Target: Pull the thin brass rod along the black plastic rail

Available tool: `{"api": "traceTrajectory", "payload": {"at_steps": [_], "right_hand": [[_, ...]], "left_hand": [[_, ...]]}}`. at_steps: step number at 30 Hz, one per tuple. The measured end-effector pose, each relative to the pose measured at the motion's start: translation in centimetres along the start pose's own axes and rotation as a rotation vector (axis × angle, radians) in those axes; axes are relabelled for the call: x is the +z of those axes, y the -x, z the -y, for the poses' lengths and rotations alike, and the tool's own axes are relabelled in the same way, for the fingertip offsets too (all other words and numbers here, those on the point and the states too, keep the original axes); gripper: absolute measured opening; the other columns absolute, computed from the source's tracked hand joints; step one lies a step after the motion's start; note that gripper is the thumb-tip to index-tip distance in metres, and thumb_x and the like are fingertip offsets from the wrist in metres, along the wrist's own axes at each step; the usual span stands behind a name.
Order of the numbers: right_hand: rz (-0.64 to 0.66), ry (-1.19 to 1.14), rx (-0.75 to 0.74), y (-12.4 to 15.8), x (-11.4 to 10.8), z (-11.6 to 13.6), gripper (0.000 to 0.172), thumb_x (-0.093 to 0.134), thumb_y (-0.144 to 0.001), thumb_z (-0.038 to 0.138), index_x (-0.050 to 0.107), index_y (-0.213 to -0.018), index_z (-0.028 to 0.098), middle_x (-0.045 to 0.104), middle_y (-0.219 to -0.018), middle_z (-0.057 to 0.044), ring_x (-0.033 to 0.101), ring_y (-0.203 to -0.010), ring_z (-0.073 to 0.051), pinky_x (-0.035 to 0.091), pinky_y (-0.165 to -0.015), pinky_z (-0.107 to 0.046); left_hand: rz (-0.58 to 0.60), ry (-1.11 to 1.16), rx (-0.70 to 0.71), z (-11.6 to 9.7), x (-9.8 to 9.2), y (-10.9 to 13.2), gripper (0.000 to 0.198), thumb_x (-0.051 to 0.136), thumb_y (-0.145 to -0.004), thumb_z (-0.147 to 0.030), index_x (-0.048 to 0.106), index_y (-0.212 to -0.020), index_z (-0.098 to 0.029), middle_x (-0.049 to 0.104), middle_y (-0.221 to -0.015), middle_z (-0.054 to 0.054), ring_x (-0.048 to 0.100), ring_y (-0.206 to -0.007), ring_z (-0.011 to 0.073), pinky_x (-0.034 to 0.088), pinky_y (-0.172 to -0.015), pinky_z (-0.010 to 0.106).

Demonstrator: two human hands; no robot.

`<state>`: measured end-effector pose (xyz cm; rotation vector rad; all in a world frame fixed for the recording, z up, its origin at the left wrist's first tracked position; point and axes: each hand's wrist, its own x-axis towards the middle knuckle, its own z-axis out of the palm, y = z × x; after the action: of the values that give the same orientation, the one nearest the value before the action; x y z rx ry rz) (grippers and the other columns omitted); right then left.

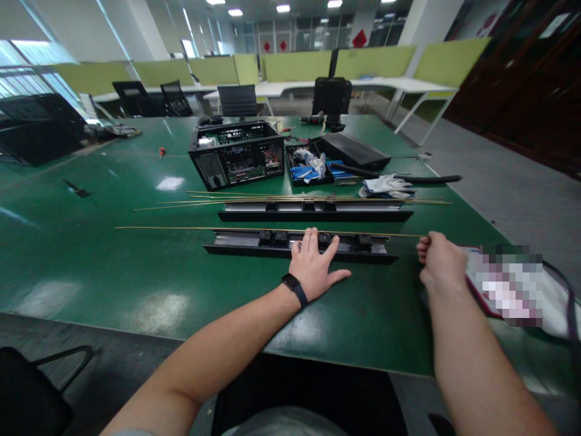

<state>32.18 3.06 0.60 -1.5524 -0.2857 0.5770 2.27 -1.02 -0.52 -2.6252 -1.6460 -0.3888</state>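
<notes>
My left hand (312,261), with a dark watch (295,289) on its wrist, lies with fingers spread across the nearer black metal rail (240,250). Its fingertips reach a long thin brass-coloured rod (158,228) that runs along the rail's far edge. At the rod's right end, my right hand (442,260) is closed in a pinch on it. Several small black blocks (265,237) sit in the rail's silvery channel; my left hand partly hides the middle. Just beyond lies a second, similar rail (258,214), with several more thin rods (175,204) along it.
Farther back on the green table (113,266) stand an open black computer case (236,154), a tray (313,181) of blue-and-white gloves, and a flat black box (351,150). White gloves (388,186) lie nearer. A partly blurred-out bag-like item (483,278) is beside my right hand.
</notes>
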Motion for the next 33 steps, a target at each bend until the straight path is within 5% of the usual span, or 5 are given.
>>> {"api": "traceTrajectory", "payload": {"at_steps": [4,12,21,26,33], "right_hand": [[0.275,-0.015,-0.051,0.4,0.6,-1.6,0.031,0.085,-0.098,0.031,0.07,-0.074,0.019,0.068,-0.07,-0.003,0.054,-0.056,-0.009,0.038,-0.046,-0.016],[0.633,0.228,-0.261,1.3,1.0,-3.5,0.079,0.099,-0.066,0.096,0.084,-0.081,0.02,0.082,-0.084,-0.013,0.077,-0.083,-0.026,0.061,-0.079,-0.037],[0.569,0.138,-0.223,1.1,1.3,-3.6,0.057,0.099,-0.077,0.074,0.082,-0.08,0.019,0.08,-0.081,-0.012,0.074,-0.076,-0.022,0.059,-0.068,-0.031],[0.297,0.029,-0.119,-0.2,1.1,-3.1,0.027,0.085,-0.09,0.04,0.072,-0.076,0.021,0.074,-0.075,-0.007,0.062,-0.06,-0.013,0.046,-0.048,-0.02],[0.003,0.03,-0.066,-2.2,-0.4,-1.6,0.025,0.072,-0.092,0.022,0.062,-0.069,0.025,0.065,-0.068,-0.005,0.054,-0.053,-0.013,0.036,-0.039,-0.021]], "left_hand": [[-0.008,0.008,0.001,0.1,0.0,0.0,0.095,0.065,-0.109,-0.087,0.051,-0.187,-0.033,0.04,-0.192,0.03,0.035,-0.182,0.0467,0.047,-0.133,0.069],[-0.028,0.016,-0.002,0.2,0.0,0.0,0.089,0.066,-0.11,-0.085,0.055,-0.184,-0.037,0.044,-0.19,0.028,0.038,-0.181,0.0452,0.045,-0.134,0.071],[-0.046,0.027,-0.009,0.4,-0.2,0.1,0.083,0.065,-0.11,-0.085,0.059,-0.181,-0.042,0.047,-0.188,0.027,0.042,-0.179,0.0448,0.041,-0.134,0.081],[-0.044,0.033,-0.004,0.6,-0.2,0.1,0.082,0.064,-0.111,-0.084,0.058,-0.181,-0.043,0.046,-0.189,0.026,0.041,-0.179,0.0435,0.041,-0.135,0.081],[-0.043,0.02,-0.007,0.5,-0.2,0.1,0.082,0.064,-0.111,-0.085,0.058,-0.181,-0.042,0.047,-0.189,0.026,0.041,-0.179,0.0426,0.041,-0.134,0.079]]}}
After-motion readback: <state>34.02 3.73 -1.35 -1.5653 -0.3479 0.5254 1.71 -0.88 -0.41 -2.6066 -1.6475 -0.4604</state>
